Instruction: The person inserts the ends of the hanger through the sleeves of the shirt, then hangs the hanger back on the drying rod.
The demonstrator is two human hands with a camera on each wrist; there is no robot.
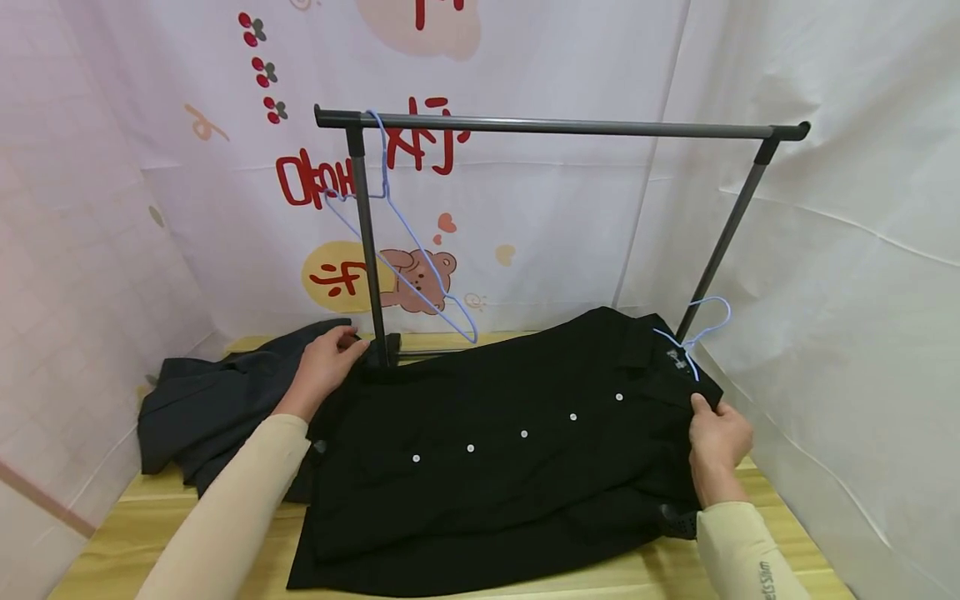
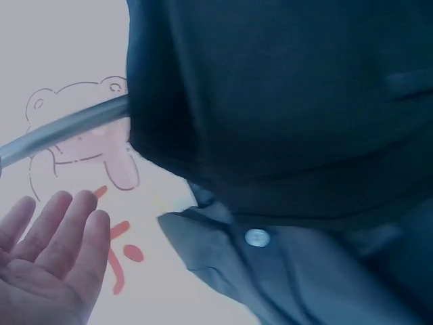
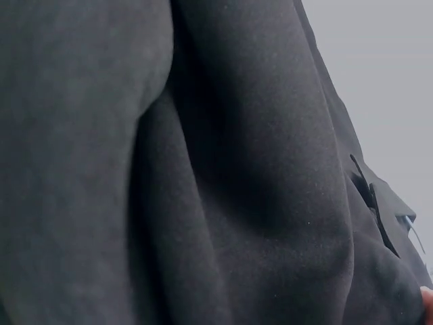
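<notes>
A black shirt (image 1: pixel 480 492) with a row of white buttons lies spread over the wooden table. A light-blue hanger (image 1: pixel 691 343) sits at its collar, hook sticking out to the right. My right hand (image 1: pixel 722 435) pinches the shirt's edge by the shoulder, just below the hanger; only a fingertip of it shows in the right wrist view. My left hand (image 1: pixel 327 364) is at the shirt's far left corner, beside the rack's left post. In the left wrist view, that hand's fingers (image 2: pixel 71 230) extend loosely with nothing between them.
A dark metal clothes rack (image 1: pixel 585 127) stands behind the shirt. Another light-blue hanger (image 1: pixel 427 262) hangs from its left end. A crumpled dark garment (image 1: pixel 213 408) lies on the left. White printed cloth (image 1: pixel 540 225) encloses the wooden table (image 1: pixel 123 533).
</notes>
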